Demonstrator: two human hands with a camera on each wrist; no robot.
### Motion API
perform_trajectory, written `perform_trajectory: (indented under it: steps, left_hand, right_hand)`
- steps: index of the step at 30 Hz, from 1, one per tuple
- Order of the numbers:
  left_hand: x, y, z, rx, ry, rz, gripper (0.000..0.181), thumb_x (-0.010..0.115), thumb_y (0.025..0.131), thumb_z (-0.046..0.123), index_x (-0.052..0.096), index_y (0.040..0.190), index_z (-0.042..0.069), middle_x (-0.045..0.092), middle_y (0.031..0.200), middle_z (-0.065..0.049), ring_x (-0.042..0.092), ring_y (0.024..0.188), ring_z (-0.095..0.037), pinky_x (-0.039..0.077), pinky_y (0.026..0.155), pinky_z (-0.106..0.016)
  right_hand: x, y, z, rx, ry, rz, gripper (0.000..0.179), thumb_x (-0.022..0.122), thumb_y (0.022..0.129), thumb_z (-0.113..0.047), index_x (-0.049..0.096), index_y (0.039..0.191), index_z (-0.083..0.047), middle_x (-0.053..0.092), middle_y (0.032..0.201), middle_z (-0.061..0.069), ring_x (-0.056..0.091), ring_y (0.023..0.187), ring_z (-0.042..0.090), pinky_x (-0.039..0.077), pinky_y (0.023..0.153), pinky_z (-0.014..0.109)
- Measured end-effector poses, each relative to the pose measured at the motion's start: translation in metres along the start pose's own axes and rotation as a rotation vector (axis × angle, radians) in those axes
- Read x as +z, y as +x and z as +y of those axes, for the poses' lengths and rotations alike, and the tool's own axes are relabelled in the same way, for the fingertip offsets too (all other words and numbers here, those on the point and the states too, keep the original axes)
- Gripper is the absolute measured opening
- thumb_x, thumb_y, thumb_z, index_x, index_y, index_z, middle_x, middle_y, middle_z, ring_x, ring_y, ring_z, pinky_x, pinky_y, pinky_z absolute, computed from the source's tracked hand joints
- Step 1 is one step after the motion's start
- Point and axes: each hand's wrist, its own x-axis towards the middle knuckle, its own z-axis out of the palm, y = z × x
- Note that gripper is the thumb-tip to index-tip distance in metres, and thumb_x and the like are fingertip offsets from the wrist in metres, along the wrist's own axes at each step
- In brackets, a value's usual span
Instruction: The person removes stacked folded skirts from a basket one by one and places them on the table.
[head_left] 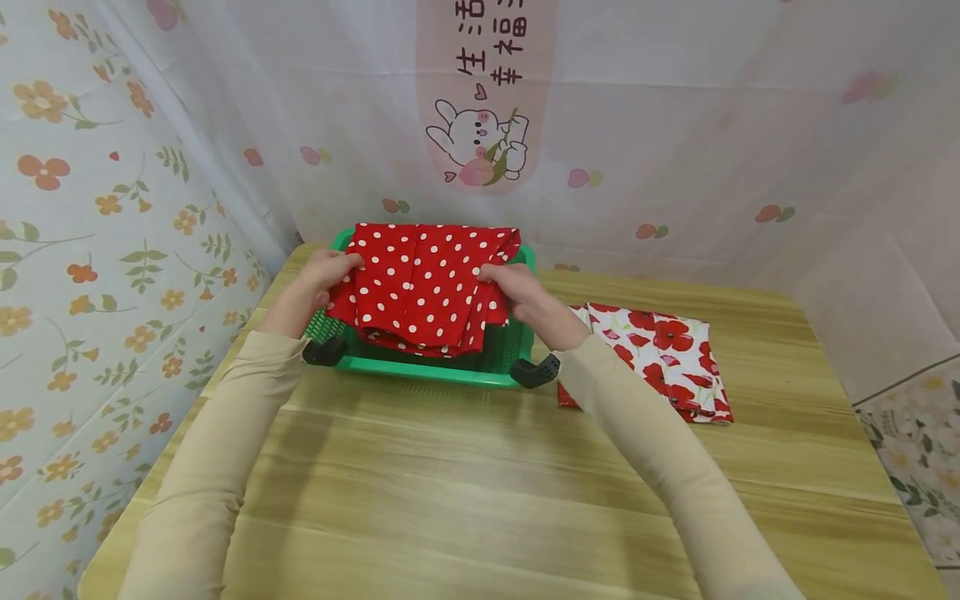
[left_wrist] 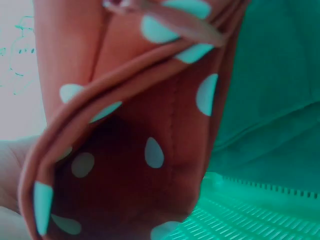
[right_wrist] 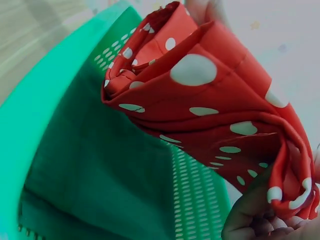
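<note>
A folded red cloth with white polka dots is held up over a green plastic basket. My left hand grips its left side, and my right hand grips the right side. From the right wrist, the cloth's layered folds show above the basket, with fingers curled at one end. Inside the basket lies a dark green cloth. The left wrist view looks into an open fold of the dotted cloth, with the perforated basket wall below it.
To the right of the basket, a folded white cloth with red flowers lies on the wooden table, partly behind my right forearm. A printed curtain hangs close behind the basket. Floral fabric borders the table's left side.
</note>
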Motion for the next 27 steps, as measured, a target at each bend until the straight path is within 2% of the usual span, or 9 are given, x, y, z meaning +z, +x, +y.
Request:
perform_trajectory:
  steps: [5,13,19,27]
  left_hand:
    - [-0.003,-0.012,0.001,0.023,-0.015,-0.010,0.044,0.050,0.095,0.031,0.040,0.124,0.000,0.049,0.109,-0.010,0.059,0.074,-0.010,0.055,0.065,-0.025]
    - [-0.014,-0.037,-0.001,0.067,-0.087,-0.071,0.023,0.050,0.095,0.027,0.049,0.105,0.006,0.052,0.094,-0.002,0.061,0.069,-0.007,0.054,0.064,-0.024]
    - [-0.023,-0.054,-0.010,0.079,-0.110,-0.086,0.024,0.048,0.096,0.028,0.047,0.111,0.008,0.052,0.096,-0.001,0.062,0.071,-0.005,0.055,0.067,-0.024]
    - [-0.030,-0.075,-0.025,0.068,-0.138,-0.102,0.025,0.049,0.096,0.027,0.046,0.113,0.009,0.058,0.085,0.007,0.063,0.071,-0.005,0.055,0.068,-0.026]
  right_hand:
    - [0.001,-0.015,-0.006,-0.008,0.025,-0.048,0.036,0.055,0.087,-0.012,0.045,0.120,-0.001,0.058,0.101,0.006,0.063,0.079,0.015,0.055,0.071,0.029]
    - [0.005,-0.039,-0.009,-0.049,0.004,-0.120,0.029,0.053,0.088,-0.010,0.047,0.114,0.000,0.059,0.100,0.006,0.064,0.078,0.013,0.055,0.075,0.030]
    - [0.008,-0.054,-0.005,-0.041,-0.019,-0.169,0.031,0.053,0.088,-0.010,0.046,0.115,0.001,0.057,0.105,0.007,0.064,0.083,0.014,0.053,0.081,0.033]
    - [0.013,-0.069,0.005,-0.044,-0.040,-0.220,0.024,0.053,0.086,-0.009,0.048,0.108,0.002,0.058,0.103,0.007,0.065,0.082,0.013,0.054,0.079,0.031]
